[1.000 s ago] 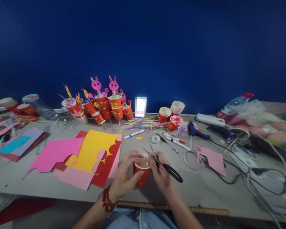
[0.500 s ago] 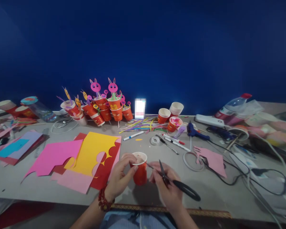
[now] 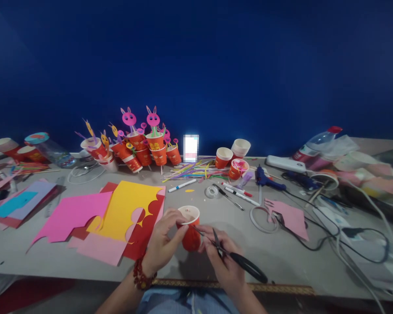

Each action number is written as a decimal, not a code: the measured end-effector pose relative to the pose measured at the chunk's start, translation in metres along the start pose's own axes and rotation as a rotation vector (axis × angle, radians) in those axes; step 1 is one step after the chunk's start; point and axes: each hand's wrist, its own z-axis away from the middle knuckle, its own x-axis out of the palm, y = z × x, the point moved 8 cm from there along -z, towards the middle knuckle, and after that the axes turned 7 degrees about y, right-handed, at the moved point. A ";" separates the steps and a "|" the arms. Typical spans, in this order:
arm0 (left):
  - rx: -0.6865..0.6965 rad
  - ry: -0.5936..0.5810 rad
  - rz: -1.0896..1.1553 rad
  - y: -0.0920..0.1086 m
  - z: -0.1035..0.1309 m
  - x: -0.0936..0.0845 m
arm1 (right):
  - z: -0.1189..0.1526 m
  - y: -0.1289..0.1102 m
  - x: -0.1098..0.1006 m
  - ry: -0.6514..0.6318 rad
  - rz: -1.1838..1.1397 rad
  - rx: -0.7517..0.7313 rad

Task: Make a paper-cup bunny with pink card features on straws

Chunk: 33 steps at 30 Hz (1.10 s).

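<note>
A red paper cup (image 3: 191, 239) with a white rim stands near the table's front edge, a little tilted. My left hand (image 3: 163, 237) grips it at the rim from the left, thumb on the outer wall. A beaded bracelet circles that wrist. In my right hand (image 3: 227, 259) is a pair of scissors (image 3: 249, 267) with black handles. Their blades are apart, and one tip reaches the cup's right side just below the rim. Whether it pierces the wall I cannot make out.
Yellow paper (image 3: 121, 209) and pink sheets lie to the left. Decorated cups (image 3: 157, 155) stand at the back. Pens, a tape roll (image 3: 212, 191) and a blue glue gun (image 3: 268, 181) lie right of centre, with cables and a power strip (image 3: 330, 218) farther right.
My right hand has moved left with the scissors, bringing a blade tip against the cup's side. The view has shifted slightly; my left hand keeps its hold on the cup.
</note>
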 end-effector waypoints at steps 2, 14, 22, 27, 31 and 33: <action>0.013 0.009 -0.020 0.001 0.001 -0.001 | 0.001 0.000 0.000 -0.003 -0.004 -0.007; 0.060 0.007 -0.129 0.006 0.006 -0.002 | 0.004 -0.007 0.001 -0.006 0.017 -0.113; 0.054 0.015 -0.145 0.003 0.005 -0.003 | -0.003 -0.022 -0.001 0.052 0.028 -0.163; 0.022 0.015 -0.142 0.000 0.005 -0.002 | -0.004 -0.021 -0.001 0.053 0.031 -0.181; 0.030 0.035 -0.152 0.000 0.006 -0.003 | -0.002 -0.014 0.000 0.035 0.038 -0.131; 0.038 0.036 -0.151 0.001 0.005 -0.004 | -0.001 -0.014 -0.001 0.040 0.038 -0.117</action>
